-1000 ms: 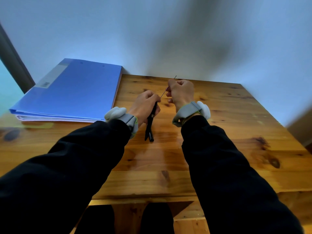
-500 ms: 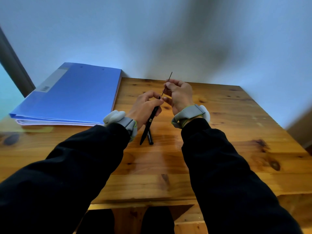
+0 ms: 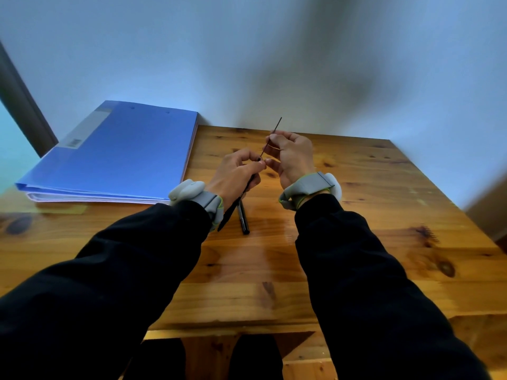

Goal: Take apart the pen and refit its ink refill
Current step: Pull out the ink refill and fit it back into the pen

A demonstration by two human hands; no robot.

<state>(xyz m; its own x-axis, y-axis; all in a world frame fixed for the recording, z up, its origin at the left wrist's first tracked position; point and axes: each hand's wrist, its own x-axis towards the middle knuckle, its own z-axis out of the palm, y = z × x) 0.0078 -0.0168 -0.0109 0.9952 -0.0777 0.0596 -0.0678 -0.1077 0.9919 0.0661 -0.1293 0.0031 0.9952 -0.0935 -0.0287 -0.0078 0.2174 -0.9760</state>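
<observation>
My left hand (image 3: 236, 174) grips a black pen barrel (image 3: 233, 207), which slants down toward me from under the fingers. My right hand (image 3: 292, 154) pinches a thin dark ink refill (image 3: 271, 137) between thumb and fingers. The refill's upper end sticks up past the hand and its lower end meets the barrel's mouth at my left fingertips. How far it is inside the barrel is hidden. A second black pen part (image 3: 243, 219) lies on the wooden table (image 3: 356, 215) just below my left hand.
A blue folder (image 3: 118, 152) lies flat on the table's far left. The wall stands right behind the table's back edge. The near table edge (image 3: 247, 329) runs under my forearms. Grey bands wrap both wrists.
Both hands have come closer together and lifted slightly. The refill has tilted more upright, and the barrel's lower end has swung left, away from the part lying on the table.
</observation>
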